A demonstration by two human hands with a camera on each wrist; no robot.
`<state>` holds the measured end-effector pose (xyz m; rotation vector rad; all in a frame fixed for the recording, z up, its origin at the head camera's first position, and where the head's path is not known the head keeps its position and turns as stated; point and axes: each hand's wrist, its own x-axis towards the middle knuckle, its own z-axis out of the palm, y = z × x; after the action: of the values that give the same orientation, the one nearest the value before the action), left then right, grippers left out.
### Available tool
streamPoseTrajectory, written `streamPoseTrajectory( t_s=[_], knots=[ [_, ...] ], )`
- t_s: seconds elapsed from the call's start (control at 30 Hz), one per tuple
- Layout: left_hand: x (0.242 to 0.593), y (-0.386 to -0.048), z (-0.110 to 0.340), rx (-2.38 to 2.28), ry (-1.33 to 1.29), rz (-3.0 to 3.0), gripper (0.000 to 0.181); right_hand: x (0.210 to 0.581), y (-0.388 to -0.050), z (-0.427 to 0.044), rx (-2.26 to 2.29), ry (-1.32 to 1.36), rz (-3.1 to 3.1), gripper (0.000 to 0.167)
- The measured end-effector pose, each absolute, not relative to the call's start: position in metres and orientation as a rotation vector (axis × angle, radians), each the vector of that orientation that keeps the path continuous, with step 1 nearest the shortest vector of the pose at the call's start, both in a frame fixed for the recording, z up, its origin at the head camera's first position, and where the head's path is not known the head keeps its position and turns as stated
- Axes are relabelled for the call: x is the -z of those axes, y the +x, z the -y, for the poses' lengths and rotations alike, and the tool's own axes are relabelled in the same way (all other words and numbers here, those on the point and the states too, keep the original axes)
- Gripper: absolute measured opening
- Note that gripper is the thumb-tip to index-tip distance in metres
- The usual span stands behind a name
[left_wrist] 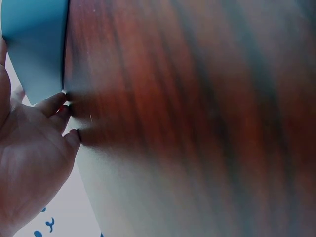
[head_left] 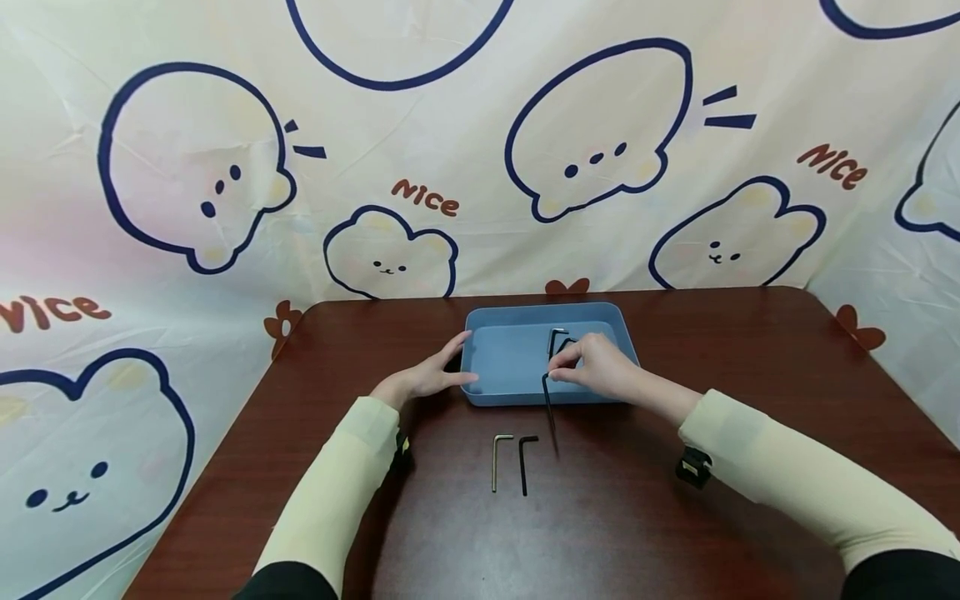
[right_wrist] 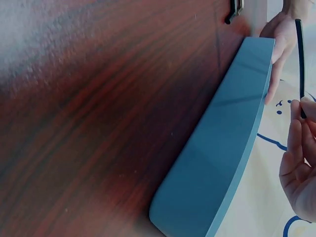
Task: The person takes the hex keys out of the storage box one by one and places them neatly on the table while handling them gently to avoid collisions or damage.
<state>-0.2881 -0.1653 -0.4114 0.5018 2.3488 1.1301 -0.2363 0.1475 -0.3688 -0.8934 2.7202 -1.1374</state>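
Note:
My right hand (head_left: pixel 596 367) pinches a black hex key (head_left: pixel 550 408) by its bent end, its long arm hanging down over the front rim of the blue tray (head_left: pixel 501 398). In the right wrist view the fingertips of that hand (right_wrist: pixel 301 158) hold the same black key (right_wrist: pixel 300 59). My left hand (head_left: pixel 429 373) rests at the tray's left side, fingers spread and thumb at the front left corner. Inside the tray, near my right fingers, lies a dark hex key (head_left: pixel 552 340), with part of another (head_left: pixel 567 341) beside it.
On the brown table (head_left: pixel 450 533), in front of the tray, lie a brass-coloured hex key (head_left: pixel 495 465) and a black one (head_left: pixel 523 467), side by side. A cloth with cartoon drawings (head_left: pixel 480 150) hangs behind the table.

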Motion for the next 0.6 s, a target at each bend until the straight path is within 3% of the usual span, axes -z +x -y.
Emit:
streamPoseTrajectory(
  t_s=[0.6],
  knots=[
    [0.413, -0.290, 0.167, -1.133, 0.546, -2.345, 0.085, 0.386, -0.210, -0.145, 1.185, -0.896, -2.722, 0.008]
  ],
)
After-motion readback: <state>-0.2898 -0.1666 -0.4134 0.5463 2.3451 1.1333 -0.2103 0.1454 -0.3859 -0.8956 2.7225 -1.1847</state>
